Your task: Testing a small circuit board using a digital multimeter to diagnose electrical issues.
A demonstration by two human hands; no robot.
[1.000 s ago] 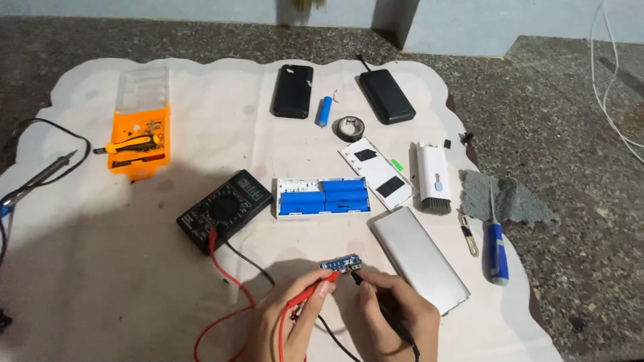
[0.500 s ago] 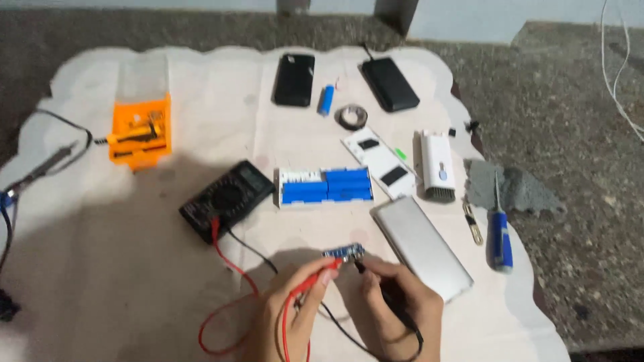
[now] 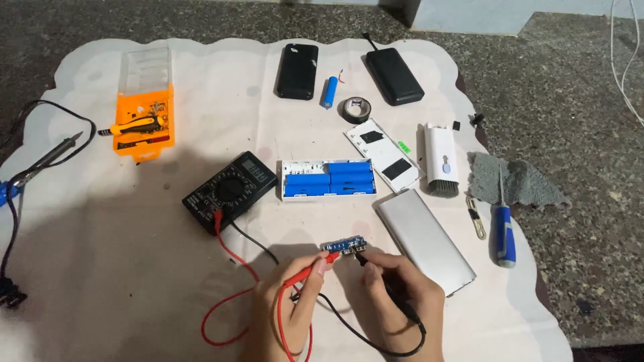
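Observation:
My left hand (image 3: 290,310) grips a red multimeter probe (image 3: 314,269) whose tip touches the left end of a small blue circuit board (image 3: 345,246) lying on the white mat. My right hand (image 3: 401,298) grips a black probe (image 3: 389,288) with its tip at the board's right end. Red and black leads run back to a black multimeter (image 3: 230,190) left of centre. Just behind the board sits a white tray of blue battery cells (image 3: 327,179). A silver metal case (image 3: 423,240) lies right beside my right hand.
An orange screwdriver kit (image 3: 142,117) and a soldering iron (image 3: 45,159) lie at the left. Two black power banks (image 3: 297,70) (image 3: 394,75), a loose blue cell (image 3: 329,92) and a tape roll (image 3: 354,108) are at the back. A white panel (image 3: 385,154), white brush tool (image 3: 440,159), grey cloth (image 3: 513,178) and blue screwdriver (image 3: 504,231) lie right.
Both hands stay on the small board with the probes; the view has tilted slightly, shifting everything a little lower in the picture. Nothing on the mat has moved.

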